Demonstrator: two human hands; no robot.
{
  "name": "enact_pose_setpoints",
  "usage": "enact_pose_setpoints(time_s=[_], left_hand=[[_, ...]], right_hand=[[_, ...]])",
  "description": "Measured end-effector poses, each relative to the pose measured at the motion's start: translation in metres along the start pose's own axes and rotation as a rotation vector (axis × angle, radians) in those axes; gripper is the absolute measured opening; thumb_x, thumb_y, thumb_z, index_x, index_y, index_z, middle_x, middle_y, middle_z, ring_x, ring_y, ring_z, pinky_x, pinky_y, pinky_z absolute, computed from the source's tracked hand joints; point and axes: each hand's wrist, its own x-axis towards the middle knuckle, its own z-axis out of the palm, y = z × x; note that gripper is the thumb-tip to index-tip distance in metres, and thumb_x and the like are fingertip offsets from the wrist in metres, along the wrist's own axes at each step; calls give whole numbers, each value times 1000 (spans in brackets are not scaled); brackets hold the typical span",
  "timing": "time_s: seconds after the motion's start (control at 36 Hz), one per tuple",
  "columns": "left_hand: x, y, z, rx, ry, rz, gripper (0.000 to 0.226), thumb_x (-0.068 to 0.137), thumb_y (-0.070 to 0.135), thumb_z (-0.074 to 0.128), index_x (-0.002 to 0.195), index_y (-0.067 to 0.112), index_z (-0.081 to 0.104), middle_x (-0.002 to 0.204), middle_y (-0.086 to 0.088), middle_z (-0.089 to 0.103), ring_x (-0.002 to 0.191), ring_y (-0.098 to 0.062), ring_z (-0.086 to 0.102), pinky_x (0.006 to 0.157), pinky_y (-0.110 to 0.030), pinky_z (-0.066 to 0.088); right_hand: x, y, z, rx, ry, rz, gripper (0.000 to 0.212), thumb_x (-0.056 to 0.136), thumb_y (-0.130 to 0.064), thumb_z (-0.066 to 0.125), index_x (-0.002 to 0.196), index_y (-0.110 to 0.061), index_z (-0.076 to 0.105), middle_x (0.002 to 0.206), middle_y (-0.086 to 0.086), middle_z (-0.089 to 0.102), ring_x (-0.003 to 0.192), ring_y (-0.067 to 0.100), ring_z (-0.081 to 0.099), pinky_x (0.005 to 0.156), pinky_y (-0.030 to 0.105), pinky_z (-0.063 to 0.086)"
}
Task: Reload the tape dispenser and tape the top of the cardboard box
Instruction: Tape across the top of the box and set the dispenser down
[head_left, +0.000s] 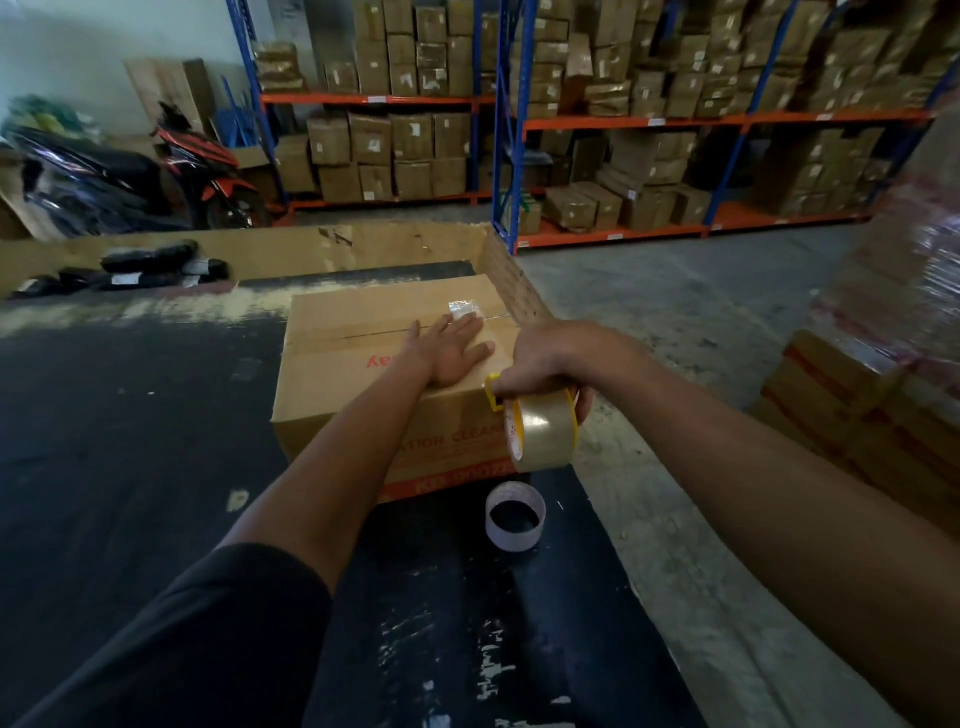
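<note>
The fingers of the right hand (550, 358) are curled tight around the yellow tape dispenser (524, 410). The dispenser hangs under the fingers, and a full roll of tape (543, 434) sits in it. The roll is in the air, just off the near right corner of the cardboard box (395, 374) and in front of its near side.

The left hand (452, 348) lies flat on top of the box with its fingers spread open. It holds nothing. The fingertips point to the far right part of the box top and reach the crack where the two flaps meet. A small shiny bit of clear tape (464, 310) lies on the box top just past the fingertips.

The box sits on a dark table (156, 426), close to the right edge. An empty tape ring (515, 514) stands on the table in front of the box, right under the dispenser.

Some black packets (150, 267) lie at the far left of the table. Past the table are tall shelves (613, 124) full of brown boxes, and a motorbike (130, 176) is parked on the left.
</note>
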Motion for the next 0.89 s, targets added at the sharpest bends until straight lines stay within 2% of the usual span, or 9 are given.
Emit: enact_pose_setpoints(time_s=[0.06, 0.22, 0.33, 0.39, 0.5, 0.58, 0.69, 0.81, 0.89], left_hand=[[-1, 0, 0, 6, 8, 1, 69, 104, 63, 17, 165, 32, 5, 174, 9, 3, 161, -21, 2, 126, -62, 1], [-1, 1, -2, -10, 2, -2, 69, 104, 63, 17, 165, 33, 6, 174, 9, 3, 161, -21, 1, 126, -61, 0], [-1, 2, -1, -3, -5, -5, 68, 105, 62, 16, 165, 33, 6, 174, 10, 1, 161, -20, 1, 126, -61, 0], [-1, 1, -2, -9, -12, -9, 68, 105, 62, 17, 165, 33, 6, 174, 10, 2, 161, -20, 1, 126, -62, 0], [0, 0, -1, -25, -15, -3, 69, 104, 64, 17, 165, 33, 7, 174, 11, 2, 161, -20, 1, 126, -62, -1], [1, 0, 0, -19, -2, -9, 69, 104, 64, 18, 165, 33, 7, 174, 11, 3, 161, -20, 1, 126, -62, 0], [0, 0, -1, -5, 7, 0, 69, 104, 63, 18, 165, 32, 7, 174, 10, 3, 161, -21, 2, 126, -63, 1], [-1, 1, 0, -20, 0, 13, 68, 105, 63, 19, 165, 32, 9, 174, 10, 3, 161, -21, 2, 125, -64, 1], [0, 0, -1, -30, 26, 18, 68, 104, 63, 19, 164, 33, 11, 174, 11, 4, 161, -21, 2, 125, -64, 0]], right_hand=[[-3, 0, -3, 2, 4, -11, 46, 92, -43, 66, 93, -1, 47, 88, 19, 56, 66, 34, 72, 63, 41, 64], [-7, 2, 2, -38, 21, -44, 41, 93, -41, 63, 88, -1, 53, 92, 16, 59, 72, 34, 74, 72, 47, 65], [-10, -1, 11, -121, 64, -74, 46, 95, -40, 61, 122, -2, 56, 105, 14, 57, 78, 26, 60, 79, 39, 57], [-10, -2, 13, -141, 70, -91, 48, 97, -39, 59, 128, -3, 54, 110, 15, 58, 81, 25, 56, 78, 37, 54], [0, 5, 9, -97, 46, -64, 41, 95, -41, 60, 111, -3, 57, 87, 10, 55, 67, 23, 60, 67, 37, 57], [16, 8, 13, -42, 5, -32, 47, 91, -45, 63, 106, -2, 52, 94, 16, 59, 72, 30, 71, 67, 42, 64], [47, 28, 11, 211, -78, 4, 56, 88, -45, 68, 121, -2, 56, 109, 23, 65, 81, 39, 75, 51, 38, 61], [60, 62, 41, 334, -320, 15, 44, 90, -39, 64, 125, -13, 58, 119, 21, 64, 98, 37, 71, 72, 45, 64], [65, 74, 66, 460, -367, -36, 29, 91, -33, 62, 112, -14, 67, 108, 13, 72, 88, 27, 71, 72, 37, 59]])
